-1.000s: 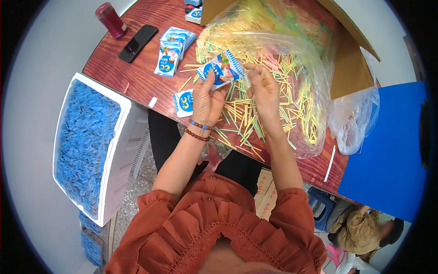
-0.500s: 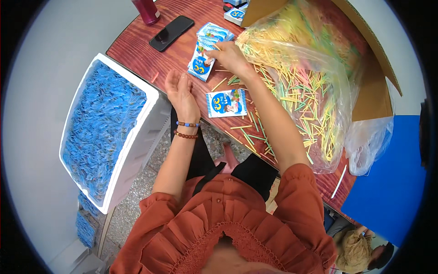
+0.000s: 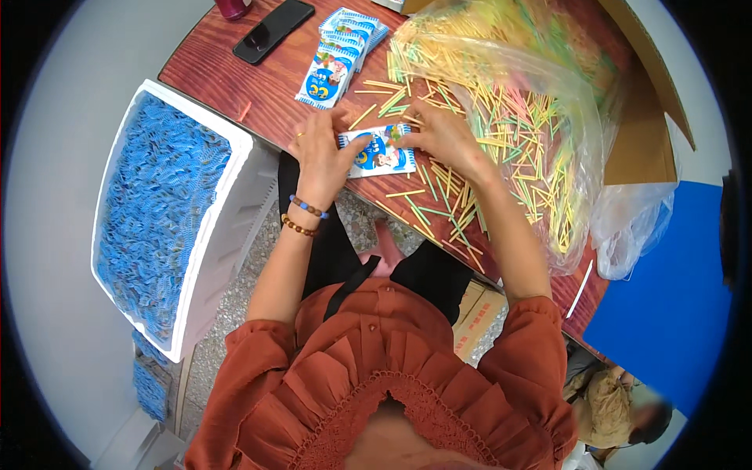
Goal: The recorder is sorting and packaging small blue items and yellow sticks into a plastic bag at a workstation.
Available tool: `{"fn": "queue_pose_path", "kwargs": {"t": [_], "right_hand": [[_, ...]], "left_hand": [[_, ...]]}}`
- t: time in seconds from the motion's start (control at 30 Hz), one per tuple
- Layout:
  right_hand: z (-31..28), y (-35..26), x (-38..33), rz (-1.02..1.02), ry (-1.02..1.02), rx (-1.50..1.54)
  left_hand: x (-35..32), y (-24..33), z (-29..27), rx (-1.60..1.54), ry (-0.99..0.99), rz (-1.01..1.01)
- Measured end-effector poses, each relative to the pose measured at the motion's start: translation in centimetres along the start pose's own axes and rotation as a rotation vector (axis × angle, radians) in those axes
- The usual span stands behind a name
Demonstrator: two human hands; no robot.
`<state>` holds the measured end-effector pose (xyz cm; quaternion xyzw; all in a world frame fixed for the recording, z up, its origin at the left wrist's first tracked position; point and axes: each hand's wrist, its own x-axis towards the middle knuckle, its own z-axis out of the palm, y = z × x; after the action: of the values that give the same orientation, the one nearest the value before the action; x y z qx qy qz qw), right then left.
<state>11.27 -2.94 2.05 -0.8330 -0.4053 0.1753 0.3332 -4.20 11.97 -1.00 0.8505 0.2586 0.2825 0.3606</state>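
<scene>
A blue-and-white printed packet (image 3: 377, 160) lies near the table's front edge, between my two hands. My left hand (image 3: 319, 149) is at its left end, the thumb pressed on top and the fingers curled along the far side. At its right end, my right hand (image 3: 448, 139) has the thumb on the packet's upper face and the index finger bent beyond the far edge. Just past my hands, a fanned stack of similar packets (image 3: 323, 78) rests on the wood. Short yellow and green sticks (image 3: 427, 207) are scattered beside and beneath my right forearm.
A white foam box (image 3: 243, 168) full of blue striped packets stands at the left. A black phone (image 3: 274, 31) lies at the back. On the right, a clear bag (image 3: 576, 117) of coloured sticks spills from a cardboard box (image 3: 638, 149). Another person (image 3: 609, 407) is at lower right.
My right hand has left the packet stack and come back to the near packet. My left hand has moved from beside the table edge onto it. The whole view has shifted slightly.
</scene>
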Motion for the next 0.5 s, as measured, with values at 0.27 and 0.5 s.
{"fn": "queue_pose_path", "kwargs": {"t": [0.27,0.5], "right_hand": [[-0.2,1.0,-1.0,-0.108,0.080,-0.071],[-6.6,5.5,-6.0,0.271,0.371,-0.454]], "left_hand": [[0.2,-1.0,1.0,0.197,-0.087,0.103],[0.8,-0.3,0.7,-0.280,-0.040,0.018]]}}
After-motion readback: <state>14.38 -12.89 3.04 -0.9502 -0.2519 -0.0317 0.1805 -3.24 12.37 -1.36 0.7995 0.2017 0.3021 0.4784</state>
